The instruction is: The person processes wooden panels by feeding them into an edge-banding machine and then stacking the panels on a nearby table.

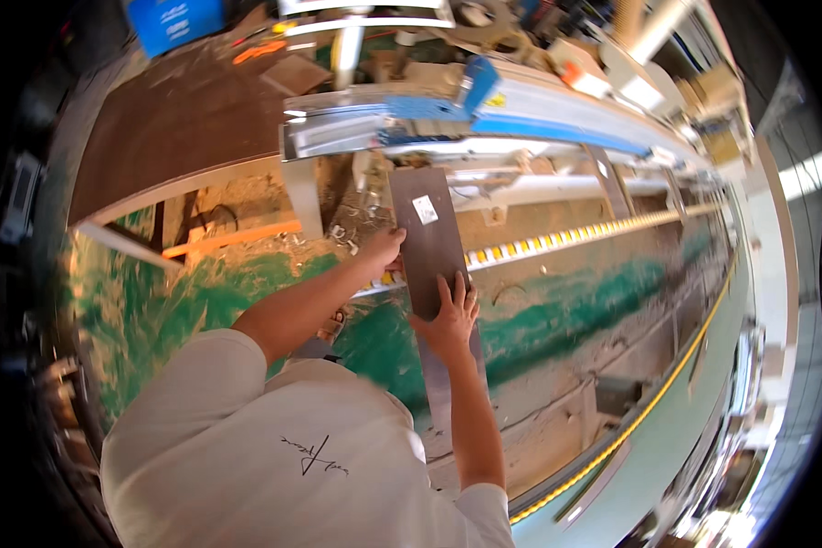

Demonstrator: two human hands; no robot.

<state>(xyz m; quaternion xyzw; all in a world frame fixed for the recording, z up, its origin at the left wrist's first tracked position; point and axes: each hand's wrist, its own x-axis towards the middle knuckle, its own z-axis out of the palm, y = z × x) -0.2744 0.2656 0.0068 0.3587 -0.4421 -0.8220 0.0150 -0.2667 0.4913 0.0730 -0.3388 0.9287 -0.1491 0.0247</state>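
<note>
A long, narrow dark brown board point(429, 242) with a white label point(425, 209) stretches away from me in front of my body. My left hand point(384, 251) is closed around its left edge, some of the fingers hidden behind it. Lower down, my right hand point(449, 320) lies across the board's face with its fingers spread and a ring on one of them. The board's near end passes beside my right forearm. Beneath it runs a roller rail point(539, 245) with yellow and white rollers.
Ahead is a machine beam with a blue strip point(557, 130). On the left stands a brown-topped table point(178, 119) with orange-handled tools point(259, 51) near its back. Another brown strip point(607, 181) lies across the machine. A yellow-edged green surface point(667, 402) curves along the right. Sawdust covers the green floor point(201, 306).
</note>
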